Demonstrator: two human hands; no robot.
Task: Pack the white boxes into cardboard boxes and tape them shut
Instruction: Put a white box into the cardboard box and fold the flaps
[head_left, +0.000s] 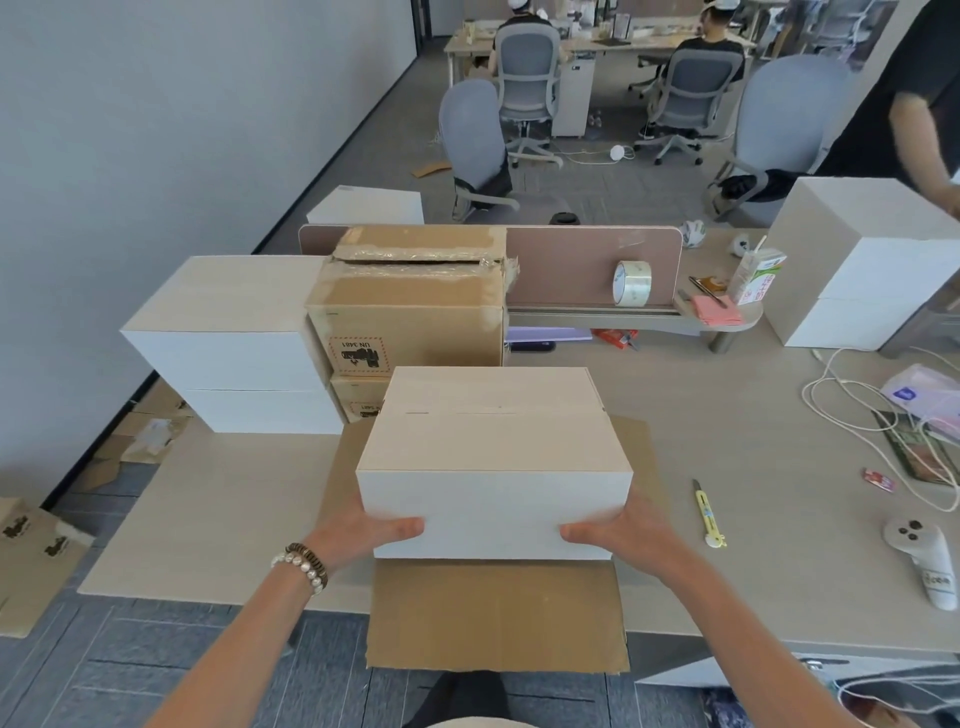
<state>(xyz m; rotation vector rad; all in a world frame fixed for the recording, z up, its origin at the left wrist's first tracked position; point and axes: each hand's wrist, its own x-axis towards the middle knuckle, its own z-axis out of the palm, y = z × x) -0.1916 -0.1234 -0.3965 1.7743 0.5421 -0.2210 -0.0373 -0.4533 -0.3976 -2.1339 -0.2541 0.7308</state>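
I hold a white box (488, 457) in front of me, above an open cardboard box (493, 613) whose flaps spread out at the table's near edge. My left hand (363, 530) grips the white box's lower left corner, thumb on its front face. My right hand (618, 530) grips the lower right corner the same way. A stack of two white boxes (228, 353) stands at the left, and another such stack (857, 270) at the far right. Two taped cardboard boxes (410, 317) are stacked behind. A roll of clear tape (631, 282) stands on the shelf by the divider.
A yellow utility knife (706, 514) lies right of the cardboard box. A white controller (924, 561), cables (841, 395) and a drink carton (756, 275) are on the right. Flattened cartons (36, 561) lie on the floor at left. A person (914, 104) stands at the far right.
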